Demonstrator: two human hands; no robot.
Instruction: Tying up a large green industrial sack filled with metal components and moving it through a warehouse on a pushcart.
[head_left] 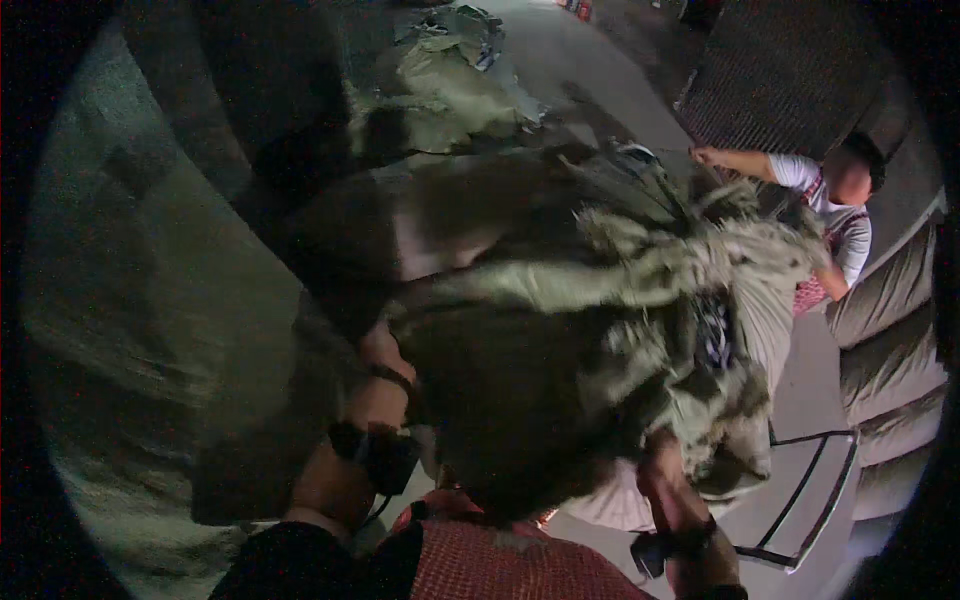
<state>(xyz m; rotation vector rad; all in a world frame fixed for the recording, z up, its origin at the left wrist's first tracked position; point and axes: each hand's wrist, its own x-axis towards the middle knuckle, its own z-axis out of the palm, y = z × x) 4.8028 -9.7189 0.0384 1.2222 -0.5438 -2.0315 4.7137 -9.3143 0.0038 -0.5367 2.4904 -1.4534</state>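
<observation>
Dim, motion-blurred centre; dark fisheye rim, bent edges.

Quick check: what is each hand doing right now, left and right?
Left hand: closed on the olive fabric bundle.
Right hand: closed on the same bundle, fingers partly hidden by cloth.

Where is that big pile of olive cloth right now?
The cloth bundle fills the middle of the head view, gripped between the left hand and right hand, before another person.

A: Where is the bundle of cloth point(600, 300)?
B: In front of me, between my left hand point(378, 350) and right hand point(662, 470).
A: And beyond it?
B: Another person point(835, 215) stands at its far right; stacked cushions point(890, 340) lie further right.
</observation>
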